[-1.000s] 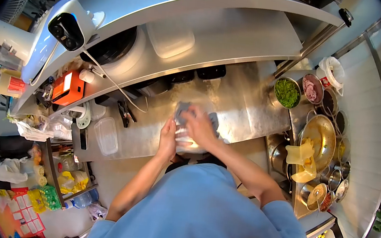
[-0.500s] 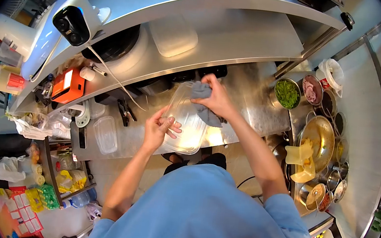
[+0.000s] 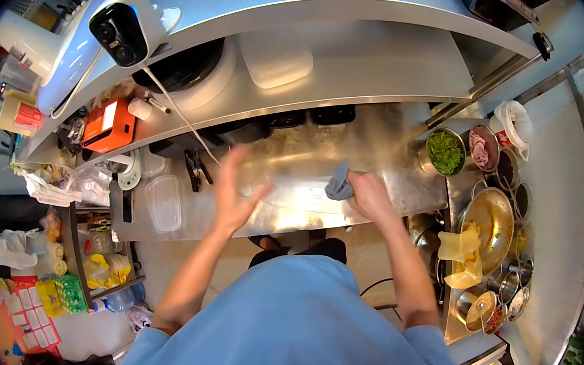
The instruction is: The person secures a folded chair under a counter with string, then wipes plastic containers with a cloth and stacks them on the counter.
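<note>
My right hand (image 3: 372,196) grips a bunched grey cloth (image 3: 340,182) over the steel counter (image 3: 399,174). To its left, my left hand (image 3: 234,205) is raised above the counter with thumb and fingers apart, its fingertips blurred by motion. Between the hands the counter shines brightly, and I cannot make out whether a clear plastic piece lies in that glare. A clear plastic container (image 3: 164,203) rests on the counter left of my left hand. Black-handled tongs (image 3: 196,171) lie beside that container.
A steel shelf (image 3: 365,60) with a translucent container (image 3: 276,56) overhangs the counter's back. An orange device (image 3: 111,125) and a white camera (image 3: 125,27) stand at left. On the right are chopped greens (image 3: 445,152), meat (image 3: 482,147) and a large pan (image 3: 494,226).
The clear plastic container held in my left hand has left that hand. My left hand has opened and lifted slightly, while my right hand moved right and down with the cloth.
</note>
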The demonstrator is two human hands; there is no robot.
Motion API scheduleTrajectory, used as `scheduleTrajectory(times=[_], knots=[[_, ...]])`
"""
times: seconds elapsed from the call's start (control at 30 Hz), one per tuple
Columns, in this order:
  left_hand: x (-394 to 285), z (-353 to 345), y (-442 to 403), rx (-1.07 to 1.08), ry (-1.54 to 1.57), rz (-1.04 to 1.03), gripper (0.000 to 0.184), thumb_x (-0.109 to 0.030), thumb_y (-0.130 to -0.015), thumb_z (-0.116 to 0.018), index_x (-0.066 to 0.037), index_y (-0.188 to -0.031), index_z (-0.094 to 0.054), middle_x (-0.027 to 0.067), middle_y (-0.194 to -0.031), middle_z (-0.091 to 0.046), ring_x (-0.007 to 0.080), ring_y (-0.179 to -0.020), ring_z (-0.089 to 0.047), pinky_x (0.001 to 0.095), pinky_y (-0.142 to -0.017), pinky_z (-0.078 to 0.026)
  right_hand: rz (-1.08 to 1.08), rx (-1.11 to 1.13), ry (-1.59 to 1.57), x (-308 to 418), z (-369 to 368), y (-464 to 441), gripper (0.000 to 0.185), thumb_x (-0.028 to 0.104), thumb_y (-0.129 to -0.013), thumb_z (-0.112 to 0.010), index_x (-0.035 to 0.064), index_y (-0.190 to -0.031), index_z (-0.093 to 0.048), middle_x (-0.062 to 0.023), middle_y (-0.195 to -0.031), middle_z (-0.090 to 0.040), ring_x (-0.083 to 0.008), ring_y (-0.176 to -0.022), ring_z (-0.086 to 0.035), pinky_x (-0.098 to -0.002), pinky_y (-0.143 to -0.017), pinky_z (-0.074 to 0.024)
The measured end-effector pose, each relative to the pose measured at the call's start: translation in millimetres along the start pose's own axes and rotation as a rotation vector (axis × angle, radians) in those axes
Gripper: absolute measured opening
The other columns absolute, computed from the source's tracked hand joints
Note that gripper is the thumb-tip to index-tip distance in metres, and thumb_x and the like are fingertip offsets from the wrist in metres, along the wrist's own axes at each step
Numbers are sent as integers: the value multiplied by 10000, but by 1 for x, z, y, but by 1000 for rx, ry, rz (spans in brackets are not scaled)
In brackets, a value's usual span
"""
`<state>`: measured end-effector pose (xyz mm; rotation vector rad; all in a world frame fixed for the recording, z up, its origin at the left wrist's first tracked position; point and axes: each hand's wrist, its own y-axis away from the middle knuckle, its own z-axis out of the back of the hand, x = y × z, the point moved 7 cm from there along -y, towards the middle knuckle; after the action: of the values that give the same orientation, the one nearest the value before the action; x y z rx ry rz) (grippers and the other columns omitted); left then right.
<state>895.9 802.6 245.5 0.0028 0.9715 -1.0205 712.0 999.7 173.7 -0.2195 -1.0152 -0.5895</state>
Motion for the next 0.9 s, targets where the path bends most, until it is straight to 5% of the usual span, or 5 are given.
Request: scheduleTrajectory(times=[0.1, 0.3, 0.4, 0.63, 0.9], knots=[[8, -74, 35, 1164, -190, -101, 570, -124, -919, -700, -16, -1437, -488, 120, -1050, -742, 357, -895, -725, 476, -861, -577, 109, 319, 471, 17, -7, -10, 429, -33, -676, -692, 38, -1100, -688, -196, -1083, -705, -386, -1015, -667, -451, -858, -547], [5, -87, 58, 814, 803, 680, 391, -116, -1084, -454, -62, -1470, -431, 193, -1092, -716, 290, -917, -744, 375, -697, -650, 14, -224, -26, 33, 1, -48, 577, 207, -857, -728, 60, -1389, -561, -217, -1301, -632, -394, -1216, -603, -481, -1010, -484], [37, -99, 62, 453, 987, 892, 390, -191, -1096, -441, -66, -1463, -403, 163, -1224, -658, 284, -1009, -713, 438, -705, -665, 278, -133, 468, 30, -91, -23, 712, 414, -988, -576, 43, -1556, -362, -275, -1644, -191, -457, -1540, -121, -628, -1209, -108], [92, -74, 107, 116, 1142, 1199, 374, -294, -1101, -454, -135, -1439, -441, 179, -1186, -691, 262, -980, -719, 437, -704, -670, 459, 337, 119, 70, -104, 22, 445, 91, -842, -693, 134, -1284, -666, -152, -1392, -530, -365, -1264, -498, -501, -1052, -395], [86, -63, 94, 214, 989, 951, 372, -223, -1106, -423, -74, -1446, -415, 273, -1143, -684, 317, -1024, -727, 405, -682, -669, -57, -247, -199, -7, -107, -57, 415, -9, -810, -670, 34, -1222, -650, -188, -1194, -565, -375, -1037, -613, -407, -916, -517]])
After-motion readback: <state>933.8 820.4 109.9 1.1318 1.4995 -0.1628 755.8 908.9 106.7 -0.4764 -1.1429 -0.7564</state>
